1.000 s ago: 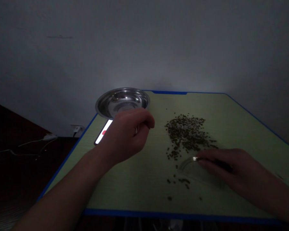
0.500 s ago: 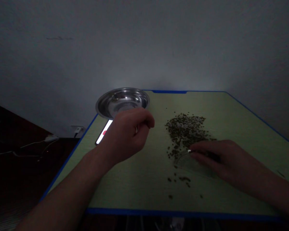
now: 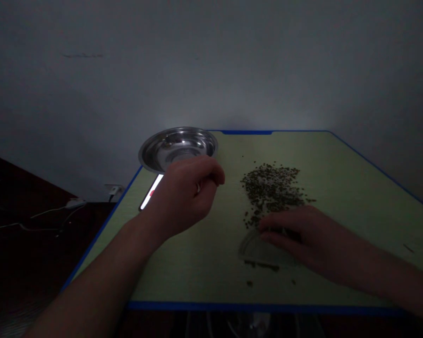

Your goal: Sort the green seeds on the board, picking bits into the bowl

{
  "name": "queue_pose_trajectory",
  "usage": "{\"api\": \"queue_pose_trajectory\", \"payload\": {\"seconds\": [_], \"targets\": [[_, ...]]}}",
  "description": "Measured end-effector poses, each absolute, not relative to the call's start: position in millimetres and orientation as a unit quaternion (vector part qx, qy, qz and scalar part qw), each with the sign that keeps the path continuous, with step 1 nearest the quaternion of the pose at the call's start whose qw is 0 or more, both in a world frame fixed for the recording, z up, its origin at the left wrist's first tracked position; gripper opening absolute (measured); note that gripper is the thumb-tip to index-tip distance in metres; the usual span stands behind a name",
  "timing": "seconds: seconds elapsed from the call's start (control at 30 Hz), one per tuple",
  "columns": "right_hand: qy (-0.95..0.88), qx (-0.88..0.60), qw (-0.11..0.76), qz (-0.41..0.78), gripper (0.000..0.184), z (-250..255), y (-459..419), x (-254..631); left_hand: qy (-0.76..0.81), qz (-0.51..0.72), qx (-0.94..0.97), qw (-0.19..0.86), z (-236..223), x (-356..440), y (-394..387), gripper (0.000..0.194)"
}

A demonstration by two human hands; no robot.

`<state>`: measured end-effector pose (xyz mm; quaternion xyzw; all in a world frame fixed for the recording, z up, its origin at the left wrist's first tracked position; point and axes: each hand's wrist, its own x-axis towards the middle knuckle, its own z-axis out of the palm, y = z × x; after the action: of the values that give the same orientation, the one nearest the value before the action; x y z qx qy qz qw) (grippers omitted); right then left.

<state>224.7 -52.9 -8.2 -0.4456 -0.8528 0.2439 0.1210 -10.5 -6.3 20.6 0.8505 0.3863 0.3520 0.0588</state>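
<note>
My right hand (image 3: 303, 234) pinches a clear half-round plastic piece (image 3: 255, 249) that looks like a protractor. The piece stands over the table with its straight edge low, against a short row of dark grains (image 3: 262, 265). Just beyond it spreads a patch of small dark grains or seeds (image 3: 273, 185), loose and uneven. My left hand (image 3: 188, 195) is closed in a fist, in front of a shiny metal bowl (image 3: 178, 143). A small pale spot shows between its thumb and fingers; what it holds, if anything, is hidden.
The light green table (image 3: 352, 188) has a blue rim and stands against a grey wall. A phone with a lit screen (image 3: 151, 192) lies by the bowl, partly behind my left wrist. White cables and a plug (image 3: 113, 189) are at the left.
My right hand has moved left and slightly nearer with the clear piece. Stray grains at the front are now gathered into a row along its edge. My left hand stays put.
</note>
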Motion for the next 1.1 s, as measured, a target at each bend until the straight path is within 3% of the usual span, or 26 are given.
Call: {"api": "queue_pose_trajectory", "payload": {"seconds": [0.53, 1.1], "targets": [[-0.848, -0.435, 0.13, 0.274, 0.022, -20.8, -83.5, 218.2, 0.391, 0.346, 0.851, 0.057, 19.7, -10.3, -6.0, 0.021], [-0.848, -0.432, 0.166, 0.258, 0.026, -1.9, -81.5, 228.4, 0.385, 0.341, 0.856, 0.055, 18.8, -10.8, -4.6, 0.021]]}}
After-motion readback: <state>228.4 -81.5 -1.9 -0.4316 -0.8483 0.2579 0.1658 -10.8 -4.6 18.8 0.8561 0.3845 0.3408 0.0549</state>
